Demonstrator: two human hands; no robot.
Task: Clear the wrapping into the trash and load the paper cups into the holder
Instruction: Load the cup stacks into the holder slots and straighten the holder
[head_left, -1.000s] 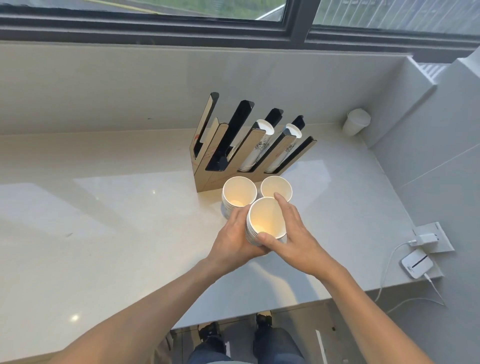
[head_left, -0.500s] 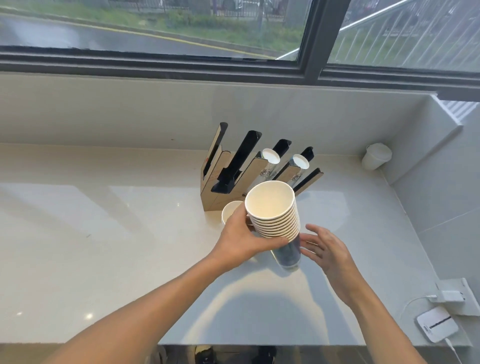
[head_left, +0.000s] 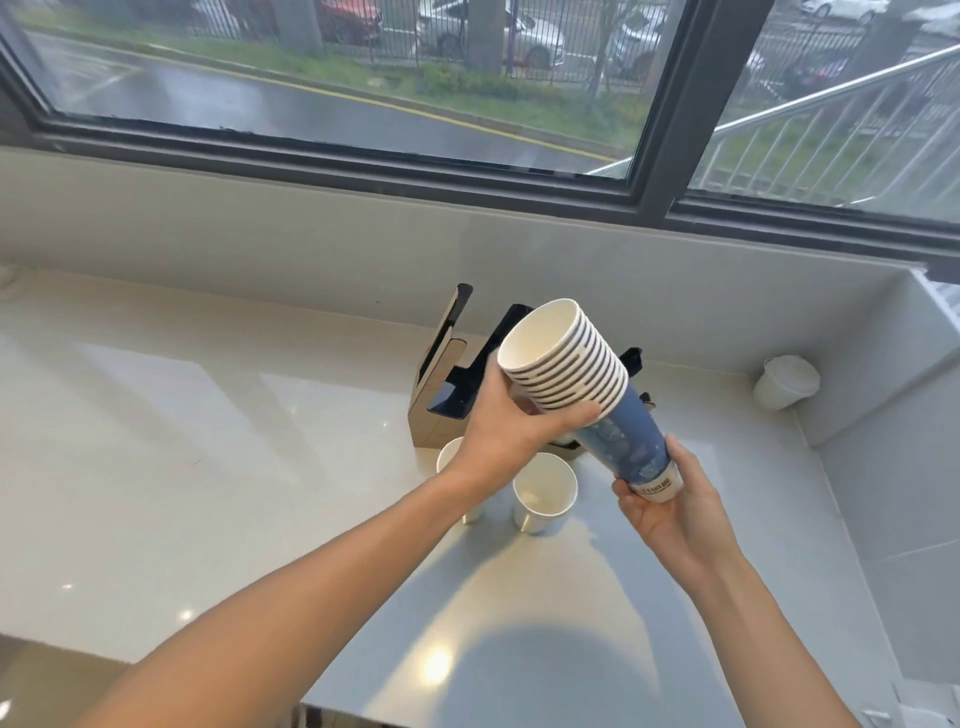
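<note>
cup stack tilted between left hand, right hand.

A pale glossy countertop fills the lower view; a white lidded cup lies tilted in the corner at 3 o'clock, against the side wall; a dark-framed window runs across 12 o'clock; behind the glass, a wet road, parked cars, a metal railing.

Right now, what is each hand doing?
Left hand: closed around the cup stack near its rims.
Right hand: closed on the stack's bottom end.
</note>
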